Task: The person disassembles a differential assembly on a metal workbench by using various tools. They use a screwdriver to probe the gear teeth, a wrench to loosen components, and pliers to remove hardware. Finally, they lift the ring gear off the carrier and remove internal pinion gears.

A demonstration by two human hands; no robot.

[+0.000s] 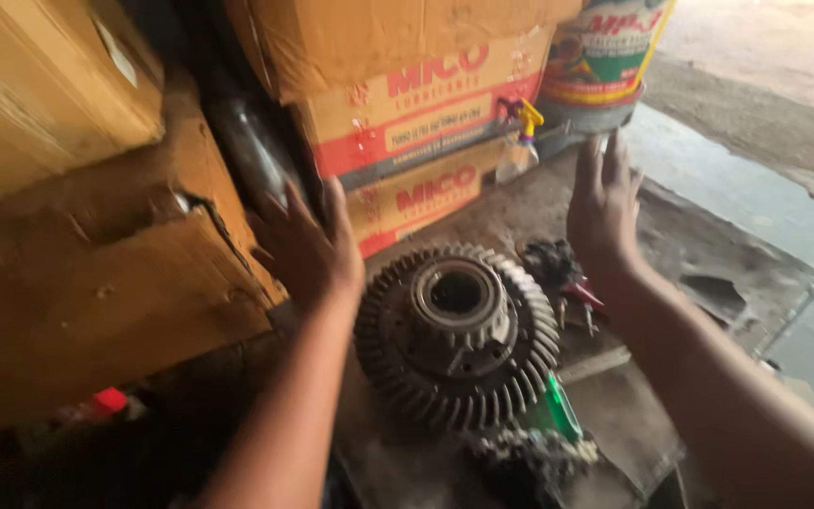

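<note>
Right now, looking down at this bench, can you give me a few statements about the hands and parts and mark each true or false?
1. The big toothed gear lies flat on the bench. True.
2. The left hand grips the gear. False: it is raised, open, near the cartons.
3. The right hand is open and holds nothing. True.
4. The spray bottle lies inside the gear. False: it stands by the cartons.

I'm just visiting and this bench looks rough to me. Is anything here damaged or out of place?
Yes. The brown carton beside the left hand is torn and crushed at its upper corner. The metal work surface looks grimy and dented near its right edge. The big toothed gear lies flat, seemingly intact.
</note>
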